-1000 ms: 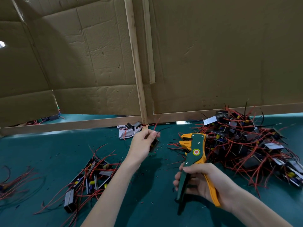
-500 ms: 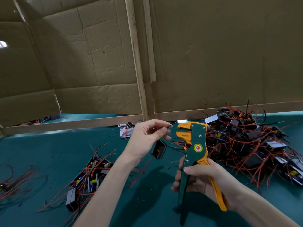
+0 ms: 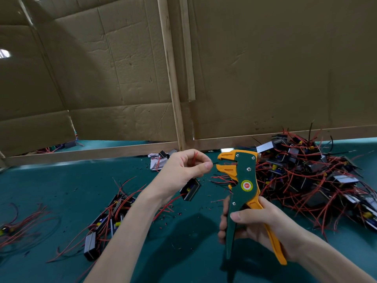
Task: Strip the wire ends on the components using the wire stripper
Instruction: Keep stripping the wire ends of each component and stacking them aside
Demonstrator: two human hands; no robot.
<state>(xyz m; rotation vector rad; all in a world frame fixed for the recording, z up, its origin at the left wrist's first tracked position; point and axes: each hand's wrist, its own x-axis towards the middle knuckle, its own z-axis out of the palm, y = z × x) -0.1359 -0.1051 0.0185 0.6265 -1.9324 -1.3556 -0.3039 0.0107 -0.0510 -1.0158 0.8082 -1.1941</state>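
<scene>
Head view: the left hand (image 3: 183, 166) pinches a wire end (image 3: 214, 163), and its component (image 3: 190, 189) hangs just below the palm. The right hand (image 3: 255, 223) grips the wire stripper (image 3: 244, 180), whose open jaws stand just beyond the left fingertips. Risk: the short, limp end may seat shallow, giving an incomplete strip.

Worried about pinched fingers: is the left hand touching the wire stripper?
Apart. The head view shows green table between the left hand and the wire stripper; only a black wire pokes into that gap.
</scene>
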